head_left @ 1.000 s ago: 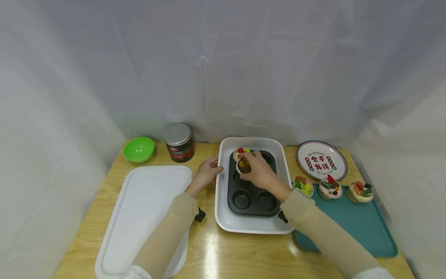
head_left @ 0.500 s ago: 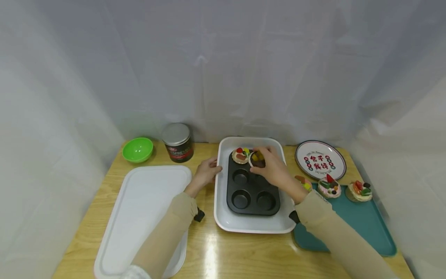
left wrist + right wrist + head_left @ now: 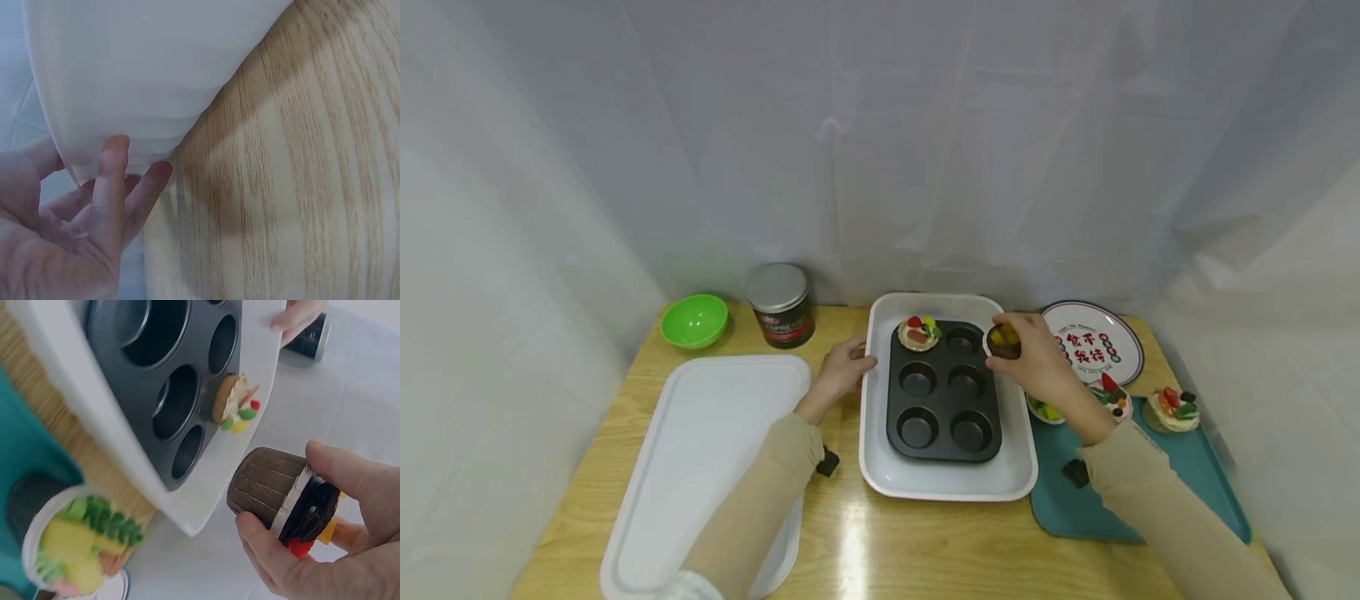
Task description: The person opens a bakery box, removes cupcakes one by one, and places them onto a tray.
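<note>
My right hand [image 3: 1037, 354] pinches a cupcake [image 3: 275, 494] with a brown fluted base, dark top and yellow and red toppings. In the head view it is above the right rim of the deep white tray [image 3: 947, 483]. Inside that tray lies a black muffin tin [image 3: 943, 392]. One cream-topped cupcake [image 3: 918, 333] with red and yellow toppings sits in the tin's far left cup; the other cups hold nothing. My left hand [image 3: 844, 371] holds the tray's left side, thumb at the rim and fingertips against the outer wall [image 3: 144, 69].
To the right, a teal tray [image 3: 1172, 492] bears several cupcakes [image 3: 1172, 412], partly behind the right arm. A printed plate [image 3: 1101, 321] is behind it. A flat white tray [image 3: 715, 450], green bowl [image 3: 695, 322] and espresso tin [image 3: 782, 308] stand left.
My right hand has carried the dark cupcake rightward from over the muffin tin to the white tray's right rim. The left hand stays at the tray's left side.
</note>
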The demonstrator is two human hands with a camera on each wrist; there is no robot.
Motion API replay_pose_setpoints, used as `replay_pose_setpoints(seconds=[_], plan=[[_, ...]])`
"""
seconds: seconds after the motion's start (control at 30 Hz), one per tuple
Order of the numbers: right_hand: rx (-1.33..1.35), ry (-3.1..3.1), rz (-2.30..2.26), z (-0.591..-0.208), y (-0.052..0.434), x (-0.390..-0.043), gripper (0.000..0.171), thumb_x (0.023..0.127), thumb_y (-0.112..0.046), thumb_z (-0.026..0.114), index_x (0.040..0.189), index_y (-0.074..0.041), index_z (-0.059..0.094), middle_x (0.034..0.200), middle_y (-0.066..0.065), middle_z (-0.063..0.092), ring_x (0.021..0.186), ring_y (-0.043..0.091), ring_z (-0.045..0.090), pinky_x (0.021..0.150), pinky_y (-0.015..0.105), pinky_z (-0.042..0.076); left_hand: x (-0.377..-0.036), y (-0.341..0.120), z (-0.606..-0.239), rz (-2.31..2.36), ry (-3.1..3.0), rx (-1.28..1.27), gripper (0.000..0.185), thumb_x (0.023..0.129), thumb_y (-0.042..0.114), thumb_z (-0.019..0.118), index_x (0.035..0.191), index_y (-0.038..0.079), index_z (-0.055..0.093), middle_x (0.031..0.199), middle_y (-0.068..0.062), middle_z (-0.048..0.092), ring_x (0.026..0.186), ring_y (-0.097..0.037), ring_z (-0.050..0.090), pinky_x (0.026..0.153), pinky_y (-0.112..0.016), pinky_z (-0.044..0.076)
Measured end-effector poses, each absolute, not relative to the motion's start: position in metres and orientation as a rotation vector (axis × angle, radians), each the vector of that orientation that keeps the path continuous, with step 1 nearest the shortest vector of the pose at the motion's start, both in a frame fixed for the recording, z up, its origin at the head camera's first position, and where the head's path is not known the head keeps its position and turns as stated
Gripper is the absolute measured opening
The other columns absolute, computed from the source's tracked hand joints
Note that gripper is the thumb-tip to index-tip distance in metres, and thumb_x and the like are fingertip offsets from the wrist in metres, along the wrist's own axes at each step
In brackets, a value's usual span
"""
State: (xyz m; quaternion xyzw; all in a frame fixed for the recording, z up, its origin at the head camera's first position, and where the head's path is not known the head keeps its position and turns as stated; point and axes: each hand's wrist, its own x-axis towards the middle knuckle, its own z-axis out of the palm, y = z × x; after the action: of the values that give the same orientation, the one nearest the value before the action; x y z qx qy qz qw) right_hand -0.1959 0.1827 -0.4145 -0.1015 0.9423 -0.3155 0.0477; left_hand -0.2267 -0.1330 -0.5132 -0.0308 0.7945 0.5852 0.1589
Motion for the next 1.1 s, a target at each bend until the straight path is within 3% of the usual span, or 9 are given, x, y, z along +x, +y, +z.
replay_pose_setpoints(seconds=[0.47,0.73,1.1], plan=[[-0.283,2.939,-0.89,-0.422,0.238,-0.176,0.064,0.095,-0.017,0.078,0.149,0.001,0.05,0.139,0.036,0.049,0.124,0.051,0.051,0.102,0.068,0.046,-0.227,-0.133,-0.514,1.668,2.282,-0.095,0.058,0.103,0.013,0.059,0.16,0.01,0.046,0.149,-0.024,0.061,0.12,-0.039,0.071,0.074,-0.032,0.065],[-0.249,2.963,-0.864,-0.424,0.261,-0.162,0.064,0.094,-0.017,0.079,0.147,0.004,0.05,0.141,0.038,0.05,0.127,0.055,0.048,0.103,0.072,0.044,-0.226,-0.133,-0.512,1.664,2.277,-0.087,0.058,0.103,0.013,0.058,0.16,0.01,0.045,0.15,-0.025,0.06,0.12,-0.04,0.071,0.073,-0.032,0.064],[-0.206,2.981,-0.813,-0.433,0.288,-0.142,0.061,0.091,-0.015,0.082,0.14,0.007,0.053,0.132,0.041,0.052,0.117,0.054,0.052,0.091,0.068,0.051,-0.227,-0.134,-0.513,1.678,2.264,-0.083,0.059,0.103,0.013,0.057,0.16,0.01,0.045,0.15,-0.025,0.06,0.12,-0.04,0.071,0.073,-0.033,0.065]])
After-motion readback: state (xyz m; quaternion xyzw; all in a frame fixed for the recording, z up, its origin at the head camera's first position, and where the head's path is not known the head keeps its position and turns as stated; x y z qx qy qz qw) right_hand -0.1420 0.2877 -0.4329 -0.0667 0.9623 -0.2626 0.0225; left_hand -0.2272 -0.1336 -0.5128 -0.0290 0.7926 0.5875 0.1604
